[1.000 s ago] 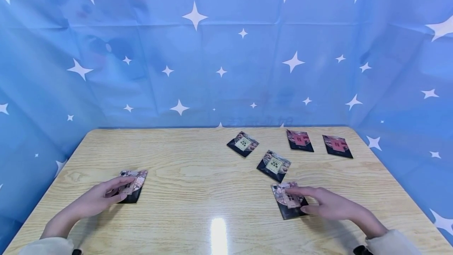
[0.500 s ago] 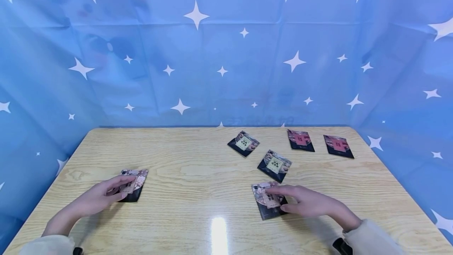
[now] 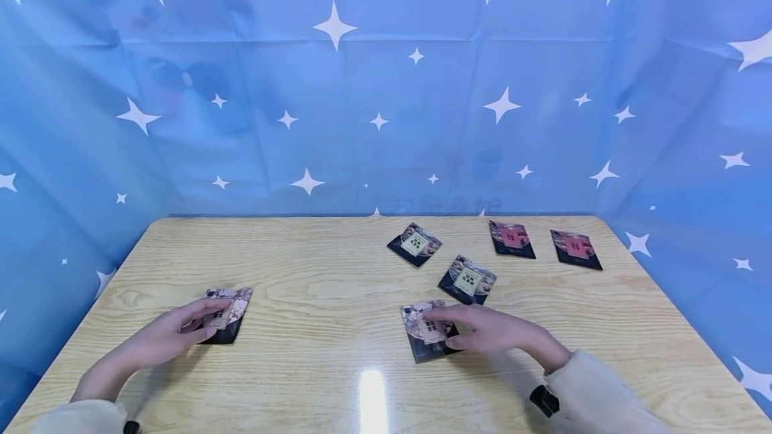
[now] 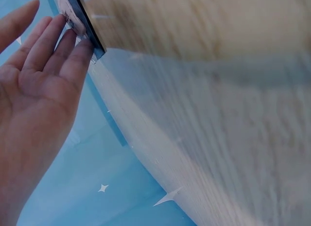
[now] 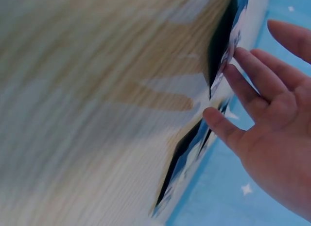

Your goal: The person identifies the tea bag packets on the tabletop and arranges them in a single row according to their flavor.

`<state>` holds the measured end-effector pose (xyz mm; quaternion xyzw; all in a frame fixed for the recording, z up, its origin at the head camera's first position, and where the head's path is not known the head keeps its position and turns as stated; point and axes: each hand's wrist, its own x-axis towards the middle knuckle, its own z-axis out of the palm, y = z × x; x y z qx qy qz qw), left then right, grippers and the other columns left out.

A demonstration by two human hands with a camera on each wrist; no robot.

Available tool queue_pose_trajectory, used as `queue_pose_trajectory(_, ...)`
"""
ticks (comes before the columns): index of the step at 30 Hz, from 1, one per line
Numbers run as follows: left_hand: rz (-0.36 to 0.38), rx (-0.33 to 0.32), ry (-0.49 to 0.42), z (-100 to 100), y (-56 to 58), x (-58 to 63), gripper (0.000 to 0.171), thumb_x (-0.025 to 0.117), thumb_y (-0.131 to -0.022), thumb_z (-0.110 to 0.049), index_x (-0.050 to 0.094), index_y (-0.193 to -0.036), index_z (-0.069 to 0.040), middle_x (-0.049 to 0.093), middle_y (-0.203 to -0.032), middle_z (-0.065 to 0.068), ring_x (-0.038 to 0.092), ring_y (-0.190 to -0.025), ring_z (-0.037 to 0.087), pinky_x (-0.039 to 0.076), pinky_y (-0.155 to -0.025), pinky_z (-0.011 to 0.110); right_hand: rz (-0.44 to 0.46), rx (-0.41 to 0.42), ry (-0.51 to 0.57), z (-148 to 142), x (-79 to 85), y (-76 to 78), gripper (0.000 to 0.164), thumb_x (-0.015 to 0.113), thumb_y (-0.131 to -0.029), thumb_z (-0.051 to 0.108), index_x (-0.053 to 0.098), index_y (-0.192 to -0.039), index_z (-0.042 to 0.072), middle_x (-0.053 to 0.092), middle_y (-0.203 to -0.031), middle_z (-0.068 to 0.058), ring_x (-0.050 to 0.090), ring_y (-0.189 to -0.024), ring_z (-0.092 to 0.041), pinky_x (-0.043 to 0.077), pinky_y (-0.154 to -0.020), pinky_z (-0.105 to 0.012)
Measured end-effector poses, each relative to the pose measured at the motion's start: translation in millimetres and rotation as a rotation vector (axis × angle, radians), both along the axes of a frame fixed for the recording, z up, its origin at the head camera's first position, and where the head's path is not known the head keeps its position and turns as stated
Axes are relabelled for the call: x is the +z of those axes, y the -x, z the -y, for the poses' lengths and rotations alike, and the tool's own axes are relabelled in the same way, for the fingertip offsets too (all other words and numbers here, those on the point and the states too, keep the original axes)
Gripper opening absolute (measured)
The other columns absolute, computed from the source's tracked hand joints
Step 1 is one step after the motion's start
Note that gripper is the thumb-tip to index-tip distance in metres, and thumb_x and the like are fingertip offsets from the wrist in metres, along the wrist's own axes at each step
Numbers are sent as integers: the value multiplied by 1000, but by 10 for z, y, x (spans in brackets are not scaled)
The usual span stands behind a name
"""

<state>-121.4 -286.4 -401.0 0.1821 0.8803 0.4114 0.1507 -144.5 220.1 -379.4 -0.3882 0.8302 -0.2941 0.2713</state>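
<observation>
Near the table's left side, a flat square packet [image 3: 236, 310] has a floral upper part, a pink label and a black lower edge. My left hand [image 3: 159, 340] lies over its left part, fingertips touching it; the left wrist view shows those fingers nearly straight against the packet's face [image 4: 81, 24]. Right of the table's middle, a matching pink-label packet [image 3: 431, 331] lies under the fingertips of my right hand [image 3: 491, 330]. In the right wrist view, extended fingers touch that packet's printed side [image 5: 228, 56], with the thumb held apart. My hand covers its right edge.
Just behind the right packet lies a green-label packet [image 3: 468, 281], with another green-label packet [image 3: 415, 244] further back. Two red-label packets [image 3: 512, 238] [image 3: 576, 249] lie at the back right of the wooden table [image 3: 313, 266]. A blue star-printed curtain [image 3: 374, 86] surrounds the table.
My right hand has slid its pink-label packet leftward across the table, and slightly away from me at the end. My left hand and the other packets have stayed put.
</observation>
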Motion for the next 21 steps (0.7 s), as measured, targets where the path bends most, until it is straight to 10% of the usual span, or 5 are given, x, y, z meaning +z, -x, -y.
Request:
queue_pose_trajectory(9, 0, -3, -1, -4, 3, -2, 46, 52, -94, -15, 40, -135, 2, 34, -135, 31, 37, -118, 49, 39, -88, 54, -41, -10, -79, 258, 53, 66, 50, 51, -93, 10, 37, -140, 3, 33, -143, -16, 28, -130, -34, 30, -102, -47)
queue_pose_trajectory(13, -7, -7, 0, 5, 3, -8, 46, 52, -94, -15, 40, -135, 2, 35, -135, 30, 37, -118, 49, 39, -88, 54, -82, -3, -109, 375, 53, 98, 49, 52, -93, 10, 38, -139, 4, 37, -141, -15, 58, -90, -19, 39, -88, -37)
queue_pose_trajectory(16, -13, -6, 1, 11, 3, -17, 45, 52, -94, -15, 40, -134, 2, 36, -134, 30, 38, -118, 48, 39, -88, 53, -94, 2, -118, 465, 36, 127, 48, 51, -93, 11, 38, -139, 4, 41, -139, -12, 41, -57, -7, 37, -84, -37)
queue_pose_trajectory(21, -25, -15, 3, 12, 7, -28, 45, 52, -94, -15, 41, -134, 2, 37, -134, 30, 39, -117, 48, 40, -87, 52, -127, 8, -127, 649, 0, 182, 48, 52, -93, 14, 39, -139, 6, 44, -137, -12, 46, -63, -10, 40, -82, -35)
